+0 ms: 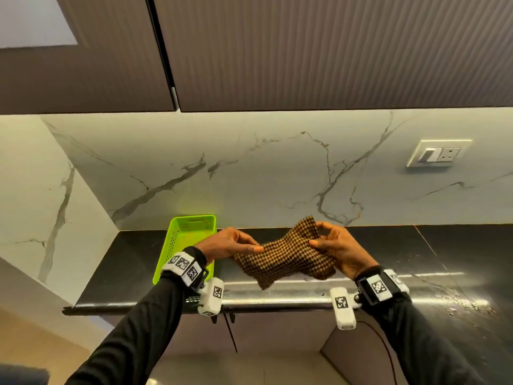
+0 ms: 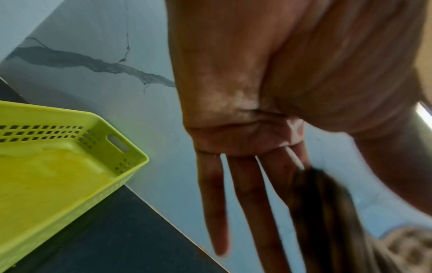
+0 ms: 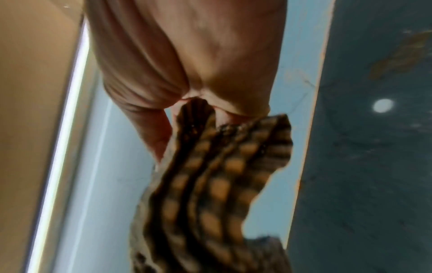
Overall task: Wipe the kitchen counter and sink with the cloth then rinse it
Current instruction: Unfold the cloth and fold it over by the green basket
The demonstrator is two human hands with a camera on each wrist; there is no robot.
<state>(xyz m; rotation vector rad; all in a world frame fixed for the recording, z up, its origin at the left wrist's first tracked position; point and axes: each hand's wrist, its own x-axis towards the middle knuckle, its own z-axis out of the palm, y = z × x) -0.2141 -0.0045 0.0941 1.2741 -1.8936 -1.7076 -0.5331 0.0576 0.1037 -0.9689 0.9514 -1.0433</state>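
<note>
A brown-and-orange checked cloth hangs stretched between my two hands, a little above the black counter. My left hand pinches its left end between thumb and forefinger; the other fingers lie straight, and the cloth is a dark blur beside them. My right hand pinches the upper right corner, which sticks up past the fingers. In the right wrist view the cloth runs out from between thumb and fingers. No sink is in view.
A lime-green perforated basket stands on the counter at the left against the marble wall, just behind my left wrist; the basket looks empty. A wall socket sits at the upper right. Crumbs and smears mark the counter's right front.
</note>
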